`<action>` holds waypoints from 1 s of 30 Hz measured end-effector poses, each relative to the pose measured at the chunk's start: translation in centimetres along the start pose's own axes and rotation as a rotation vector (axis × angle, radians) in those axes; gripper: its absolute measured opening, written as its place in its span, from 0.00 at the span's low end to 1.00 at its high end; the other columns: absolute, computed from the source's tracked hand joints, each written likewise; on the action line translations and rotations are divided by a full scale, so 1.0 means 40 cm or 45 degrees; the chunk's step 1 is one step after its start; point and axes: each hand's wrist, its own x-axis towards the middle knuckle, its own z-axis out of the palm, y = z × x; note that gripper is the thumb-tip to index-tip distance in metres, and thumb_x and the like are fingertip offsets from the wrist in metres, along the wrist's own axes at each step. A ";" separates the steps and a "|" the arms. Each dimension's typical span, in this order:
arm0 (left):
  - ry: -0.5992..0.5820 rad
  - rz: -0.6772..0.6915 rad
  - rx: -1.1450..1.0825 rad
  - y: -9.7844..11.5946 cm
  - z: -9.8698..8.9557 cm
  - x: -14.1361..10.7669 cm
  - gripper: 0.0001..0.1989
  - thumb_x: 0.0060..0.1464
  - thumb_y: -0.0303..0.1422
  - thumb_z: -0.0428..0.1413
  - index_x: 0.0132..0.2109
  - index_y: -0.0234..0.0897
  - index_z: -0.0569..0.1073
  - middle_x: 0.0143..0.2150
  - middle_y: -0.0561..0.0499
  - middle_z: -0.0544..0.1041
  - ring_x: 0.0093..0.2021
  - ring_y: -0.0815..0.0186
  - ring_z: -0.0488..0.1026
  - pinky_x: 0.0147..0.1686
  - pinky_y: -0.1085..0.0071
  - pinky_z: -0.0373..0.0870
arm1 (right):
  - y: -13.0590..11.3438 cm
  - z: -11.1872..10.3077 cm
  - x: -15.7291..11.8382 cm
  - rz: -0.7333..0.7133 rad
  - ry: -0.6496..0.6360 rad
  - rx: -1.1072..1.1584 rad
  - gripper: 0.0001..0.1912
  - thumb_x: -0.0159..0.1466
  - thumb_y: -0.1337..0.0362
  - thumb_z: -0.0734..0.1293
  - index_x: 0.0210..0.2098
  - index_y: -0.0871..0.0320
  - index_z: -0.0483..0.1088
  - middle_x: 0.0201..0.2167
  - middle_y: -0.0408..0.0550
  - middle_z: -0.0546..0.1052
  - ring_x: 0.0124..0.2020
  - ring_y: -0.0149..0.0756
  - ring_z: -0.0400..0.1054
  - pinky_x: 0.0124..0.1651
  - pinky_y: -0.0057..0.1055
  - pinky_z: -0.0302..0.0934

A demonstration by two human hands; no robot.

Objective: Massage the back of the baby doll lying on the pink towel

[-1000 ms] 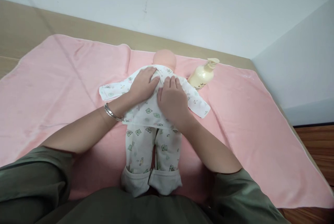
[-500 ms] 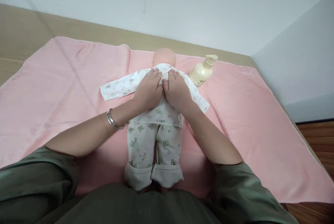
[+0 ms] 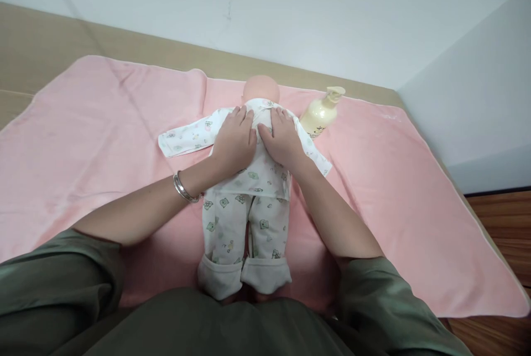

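A baby doll (image 3: pixel 261 89) lies with its head toward the wall and its legs toward me; its face is not in view. It wears a white printed top (image 3: pixel 259 176) with long sleeves spread to both sides, and matching trousers (image 3: pixel 226 223) with turned-up cuffs. My left hand (image 3: pixel 235 143) rests flat on the upper left of the top, fingers stretched toward the doll's head. On the upper right lies my right hand (image 3: pixel 284 137), also flat, with its thumb out to the left. A strip of the top shows between the two hands. Neither hand grips anything.
Under the doll spreads a pink blanket (image 3: pixel 398 201) on a tan padded surface (image 3: pixel 136 43). A cream pump bottle (image 3: pixel 321 113) stands right of the doll's head, close to the right sleeve. A white wall (image 3: pixel 290 13) rises behind. Wooden floor (image 3: pixel 501 223) shows at the right.
My hands have slid slightly apart, outward over the top, widening the gap between them. The view has shifted a little. Doll and bottle stay in place.
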 end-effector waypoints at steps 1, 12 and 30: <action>-0.023 -0.019 -0.005 0.000 -0.005 0.006 0.32 0.64 0.32 0.41 0.70 0.18 0.62 0.74 0.30 0.61 0.77 0.46 0.54 0.77 0.47 0.49 | -0.012 0.001 -0.014 -0.008 0.022 -0.034 0.34 0.75 0.58 0.57 0.72 0.76 0.54 0.73 0.68 0.59 0.76 0.58 0.49 0.78 0.53 0.44; -0.042 0.009 0.059 -0.002 -0.026 0.021 0.30 0.66 0.34 0.40 0.67 0.19 0.65 0.70 0.30 0.67 0.73 0.48 0.62 0.76 0.51 0.54 | -0.033 0.000 -0.042 -0.180 0.022 -0.089 0.29 0.74 0.64 0.54 0.69 0.77 0.60 0.70 0.69 0.64 0.75 0.53 0.55 0.77 0.49 0.51; 0.046 -0.095 -0.064 -0.043 0.000 0.049 0.30 0.66 0.35 0.41 0.67 0.23 0.67 0.70 0.34 0.69 0.71 0.49 0.64 0.75 0.52 0.57 | -0.045 -0.015 -0.043 -0.170 0.063 -0.007 0.21 0.73 0.65 0.54 0.53 0.67 0.75 0.58 0.62 0.77 0.66 0.53 0.66 0.69 0.49 0.63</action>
